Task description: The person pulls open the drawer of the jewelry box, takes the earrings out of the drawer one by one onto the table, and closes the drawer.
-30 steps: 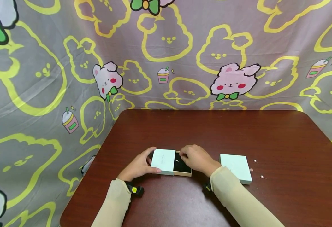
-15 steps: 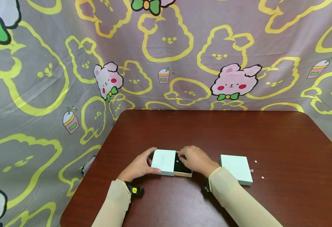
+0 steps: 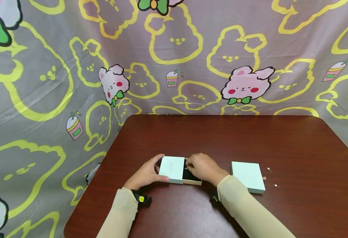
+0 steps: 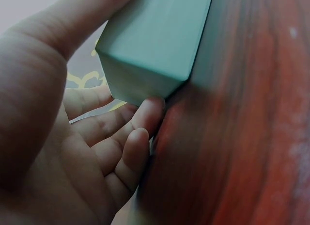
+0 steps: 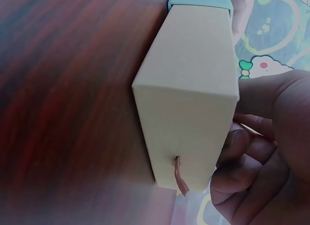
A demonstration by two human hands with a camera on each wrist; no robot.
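My left hand [image 3: 146, 172] grips the closed end of a small jewelry box by its mint-green sleeve [image 3: 171, 169], thumb on the near side and fingers at the far side. From the sleeve's right end sticks out a beige drawer [image 5: 184, 55] with a black lining [image 3: 189, 177]. Over that drawer bends my right hand [image 3: 203, 167], its fingertips down at the lining. A tiny silvery piece [image 3: 186, 168] shows beside them; whether they pinch it is hidden. In the right wrist view a brown ribbon pull [image 5: 180, 176] hangs from the drawer's end.
A second mint-green box [image 3: 248, 177] lies right of my right wrist, with a ribbon tab [image 3: 264, 178] on its right side. Two pearl-headed pins or earrings [image 3: 268, 169] lie beyond it on the brown table [image 3: 209, 135]. Patterned cloth [image 3: 192, 49] hangs behind.
My right hand's fingertips have shifted slightly left and nearer to the silvery piece in the drawer. The left hand and both boxes stay where they were.
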